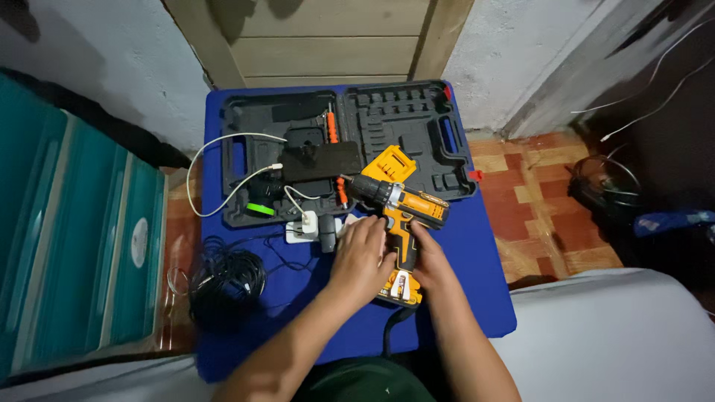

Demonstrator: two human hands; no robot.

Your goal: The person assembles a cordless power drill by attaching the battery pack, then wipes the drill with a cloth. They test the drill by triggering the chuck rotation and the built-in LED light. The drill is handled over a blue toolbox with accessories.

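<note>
Both hands grasp the drill (398,216) on the blue worktop (477,268), near the open case (350,141): left hand (363,257) apparently at its handle, right hand (432,264) beside. A slip could knock the charger (302,227).

Both forearms bare, no sleeves, no rings or watch visible; dark green garment at lap.
</note>
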